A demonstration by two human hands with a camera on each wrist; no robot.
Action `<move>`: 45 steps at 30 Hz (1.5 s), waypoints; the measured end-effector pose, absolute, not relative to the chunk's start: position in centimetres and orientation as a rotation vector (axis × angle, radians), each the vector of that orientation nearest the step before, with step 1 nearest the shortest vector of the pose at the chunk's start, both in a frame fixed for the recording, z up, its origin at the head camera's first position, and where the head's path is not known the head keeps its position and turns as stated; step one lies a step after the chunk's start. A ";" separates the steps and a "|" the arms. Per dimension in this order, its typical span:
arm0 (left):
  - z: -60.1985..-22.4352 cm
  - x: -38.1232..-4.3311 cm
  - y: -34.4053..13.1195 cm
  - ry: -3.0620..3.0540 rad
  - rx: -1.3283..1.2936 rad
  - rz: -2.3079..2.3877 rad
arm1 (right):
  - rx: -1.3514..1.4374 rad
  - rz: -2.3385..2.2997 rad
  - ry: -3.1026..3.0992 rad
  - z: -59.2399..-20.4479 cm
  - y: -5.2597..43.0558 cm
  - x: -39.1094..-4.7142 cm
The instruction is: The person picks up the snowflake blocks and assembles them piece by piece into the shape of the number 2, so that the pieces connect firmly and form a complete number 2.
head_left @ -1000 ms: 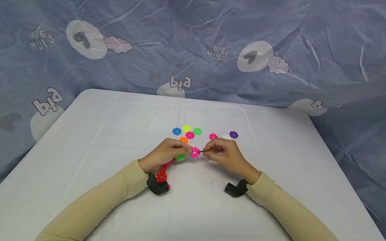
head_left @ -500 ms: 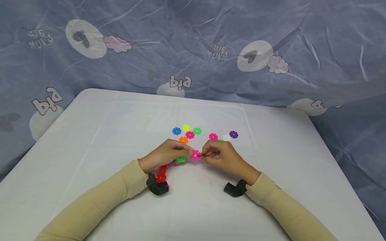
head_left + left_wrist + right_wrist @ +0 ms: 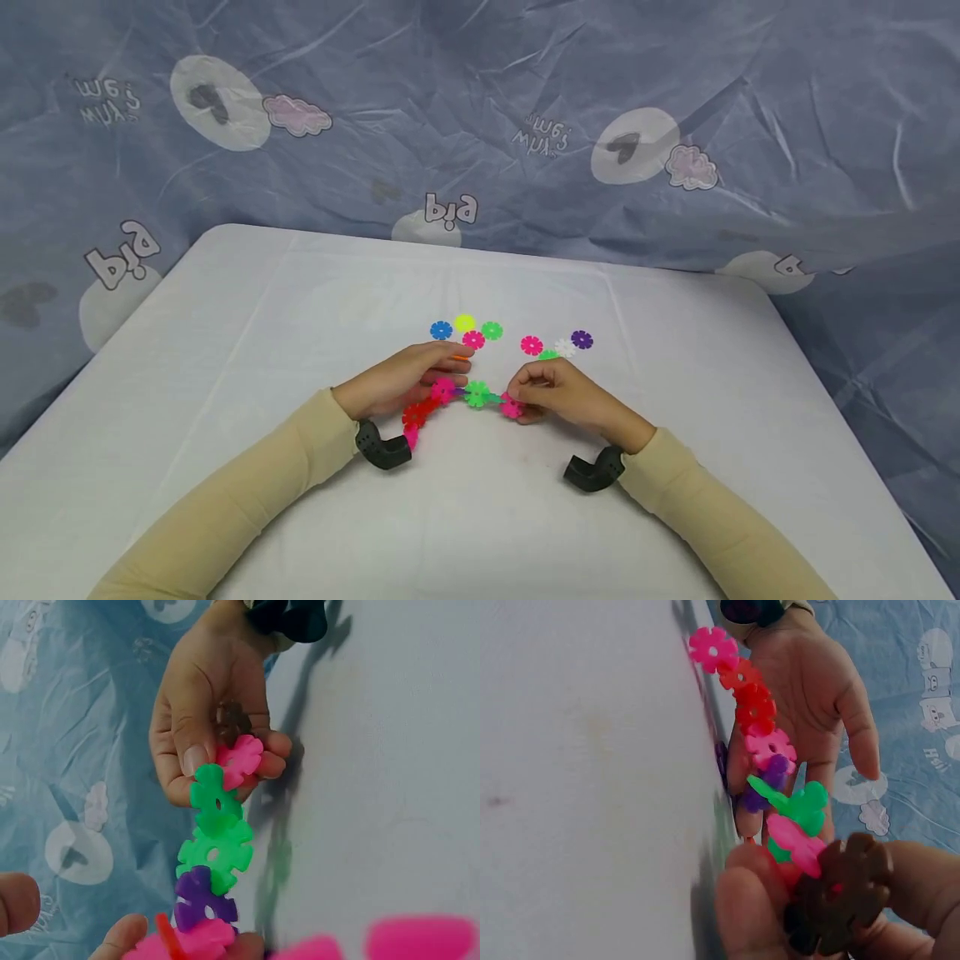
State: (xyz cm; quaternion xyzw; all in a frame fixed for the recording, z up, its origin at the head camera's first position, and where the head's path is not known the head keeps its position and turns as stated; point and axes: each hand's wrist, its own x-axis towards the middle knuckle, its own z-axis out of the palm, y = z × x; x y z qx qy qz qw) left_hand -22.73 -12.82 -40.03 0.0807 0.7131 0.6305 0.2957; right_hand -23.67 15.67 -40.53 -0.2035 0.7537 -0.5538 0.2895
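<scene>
A chain of interlocking snowflake discs (image 3: 476, 394) runs between the hands, in pink, red, purple and green. My right hand (image 3: 558, 392) pinches its right end, thumb and fingers at the last pink disc (image 3: 241, 759). A brown disc (image 3: 847, 892) meets that pink disc at the end, seen large in the right wrist view. My left hand (image 3: 401, 379) is spread with the fingers straight, palm facing the chain. The chain's red discs (image 3: 755, 709) and far pink disc (image 3: 713, 650) lie along that palm in the right wrist view.
Loose discs lie beyond the hands on the white table (image 3: 480, 525): blue (image 3: 441, 331), yellow (image 3: 465, 322), green (image 3: 492, 331), pink (image 3: 532, 345), white (image 3: 565, 347), purple (image 3: 582, 339) and others. A patterned blue-grey curtain (image 3: 450, 100) hangs behind the table.
My left hand has let go of the chain near its pink end and opened, shifting slightly left. My right hand now holds that end, moved a little right and down, and the chain's middle is uncovered.
</scene>
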 end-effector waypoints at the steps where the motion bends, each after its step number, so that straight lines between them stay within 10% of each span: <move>1: -39.9 -22.7 -13.0 1.906 0.220 1.678 | -0.534 -1.485 2.026 -40.6 15.7 -23.7; 45: -39.9 -21.0 -8.7 1.939 0.181 2.368 | -0.332 -2.149 1.828 -40.1 13.0 -19.8</move>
